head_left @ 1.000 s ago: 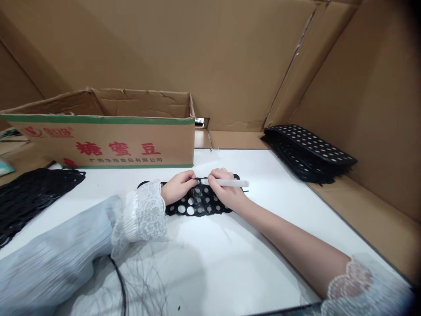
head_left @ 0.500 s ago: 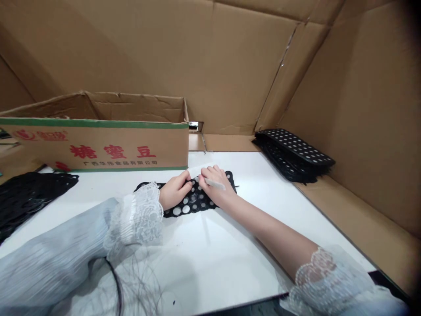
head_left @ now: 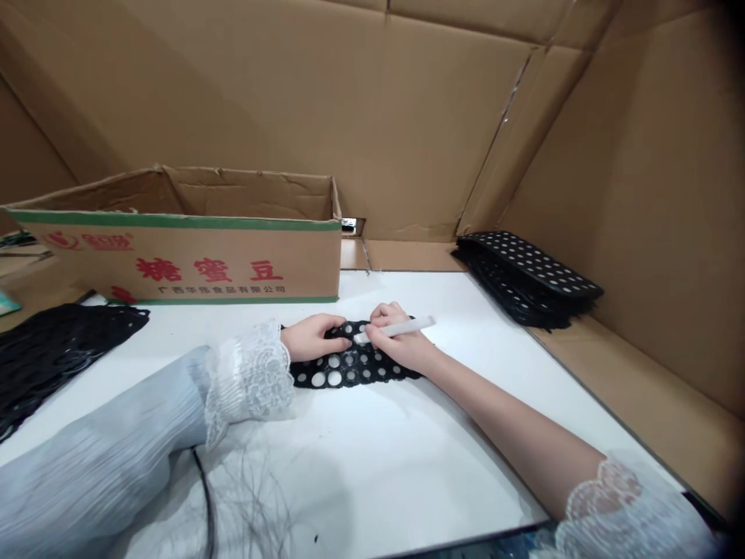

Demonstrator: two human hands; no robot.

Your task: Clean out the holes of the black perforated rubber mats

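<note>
On the white table lies a black strip (head_left: 364, 373) dotted with round holes, some showing white and others grey. My left hand (head_left: 313, 338) rests on its left part, thumb and forefinger apart, the thumb flat on the strip; the other fingers are mostly hidden. Over the right part, my right hand (head_left: 399, 338) is closed around a slim white pen-like tool (head_left: 410, 325). The tool slants down to the left, its tip at the strip near my left thumb. I cannot tell what kind of tip it has.
Behind the strip at left stands an open cardboard box (head_left: 233, 260) with green edges. Black perforated sheets (head_left: 64, 341) lie at far left; a stack of black dotted pieces (head_left: 527, 272) sits at back right. Cardboard walls (head_left: 279, 93) enclose the back and right of the white table (head_left: 326, 481).
Thumb and forefinger of my left hand have come apart. The white tool tilted low against my right hand, then rose to a steeper slant. The view has shifted slightly.
</note>
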